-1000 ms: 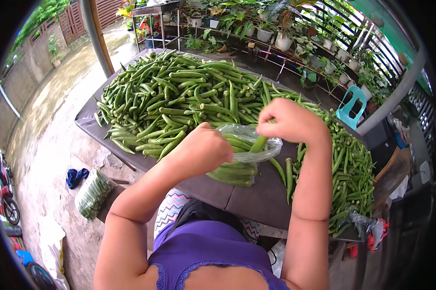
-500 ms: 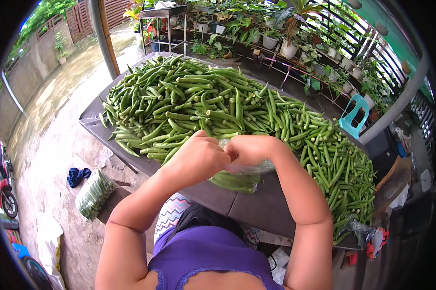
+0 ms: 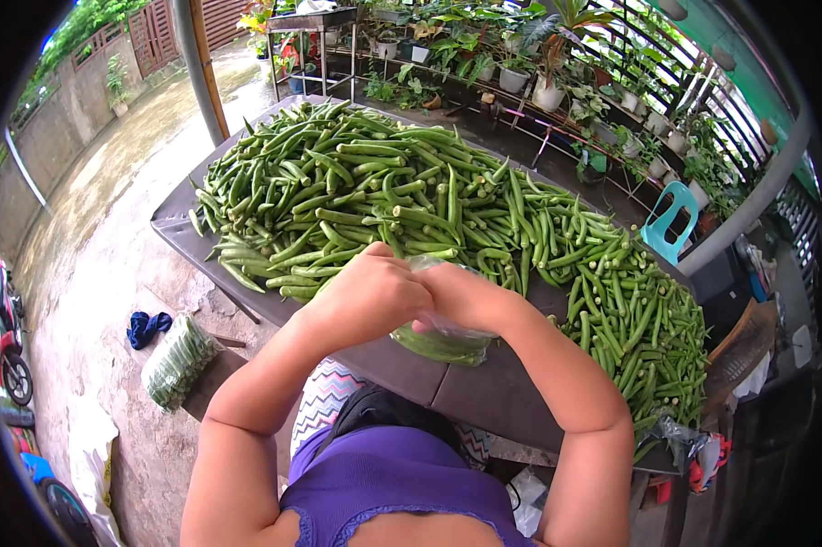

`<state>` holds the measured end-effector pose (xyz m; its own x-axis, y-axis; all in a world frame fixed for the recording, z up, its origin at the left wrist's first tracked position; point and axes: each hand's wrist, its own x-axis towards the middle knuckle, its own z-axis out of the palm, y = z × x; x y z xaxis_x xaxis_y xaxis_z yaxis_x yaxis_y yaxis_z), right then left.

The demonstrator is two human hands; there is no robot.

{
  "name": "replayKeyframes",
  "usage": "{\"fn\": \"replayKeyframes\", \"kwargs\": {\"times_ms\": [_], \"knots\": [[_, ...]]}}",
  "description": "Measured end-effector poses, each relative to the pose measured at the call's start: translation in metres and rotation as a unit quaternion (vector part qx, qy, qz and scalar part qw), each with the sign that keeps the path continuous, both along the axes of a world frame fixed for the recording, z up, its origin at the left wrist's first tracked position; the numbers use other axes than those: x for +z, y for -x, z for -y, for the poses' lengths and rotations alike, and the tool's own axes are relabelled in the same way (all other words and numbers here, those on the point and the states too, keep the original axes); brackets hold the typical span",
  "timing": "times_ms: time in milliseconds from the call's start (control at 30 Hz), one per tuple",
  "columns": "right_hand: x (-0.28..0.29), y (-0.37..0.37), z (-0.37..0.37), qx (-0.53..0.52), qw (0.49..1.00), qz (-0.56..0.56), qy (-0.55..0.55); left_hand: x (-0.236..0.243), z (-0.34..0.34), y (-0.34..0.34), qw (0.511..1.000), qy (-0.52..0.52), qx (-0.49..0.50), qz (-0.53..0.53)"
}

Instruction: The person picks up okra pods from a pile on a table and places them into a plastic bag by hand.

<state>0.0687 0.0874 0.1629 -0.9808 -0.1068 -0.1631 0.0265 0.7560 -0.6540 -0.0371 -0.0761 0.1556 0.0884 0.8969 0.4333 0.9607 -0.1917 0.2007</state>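
Observation:
A clear plastic bag with okra inside rests on the brown table in front of me. My left hand is closed at the bag's gathered top, its fingers curled in. Pressed against it from the other side, my right hand also grips the bag's plastic. Where the two hands meet, the fingertips are largely hidden. Just beyond them, a large heap of loose green okra covers the far part of the table and runs down its right side.
On a bench at the left lies a packed bag of okra, beside a dark blue cloth. A teal plastic chair stands past the table's right edge. Potted plants line the back. A post rises behind the table.
My right hand has turned and moved closer over my left at the bag's top. The plastic that stretched out under my right wrist is now drawn in. The okra heap looks the same.

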Motion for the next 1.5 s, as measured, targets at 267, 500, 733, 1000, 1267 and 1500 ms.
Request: {"fn": "replayKeyframes", "kwargs": {"times_ms": [267, 500, 733, 1000, 1267, 1500], "knots": [[0.015, 0.011, -0.005, 0.02, 0.998, 0.026, -0.053, -0.003, 0.0, 0.003, 0.998, -0.025, -0.019, 0.05], [0.006, 0.014, -0.002, 0.025, 0.994, 0.084, -0.071, -0.005, 0.001, 0.005, 0.999, -0.015, -0.015, 0.048], [-0.016, 0.003, -0.013, 0.008, 0.995, 0.094, -0.016, -0.002, -0.003, 0.007, 0.999, -0.006, -0.037, 0.022], [0.002, -0.018, -0.02, 0.017, 0.983, 0.004, -0.181, -0.009, -0.004, 0.004, 0.997, -0.028, -0.024, 0.068], [-0.008, -0.043, -0.022, -0.04, 0.952, -0.056, -0.299, -0.017, 0.004, 0.001, 0.991, 0.127, 0.046, -0.004], [-0.01, -0.055, -0.008, -0.063, 0.942, -0.009, -0.328, -0.031, 0.002, 0.002, 0.99, 0.131, 0.034, -0.041]]}}
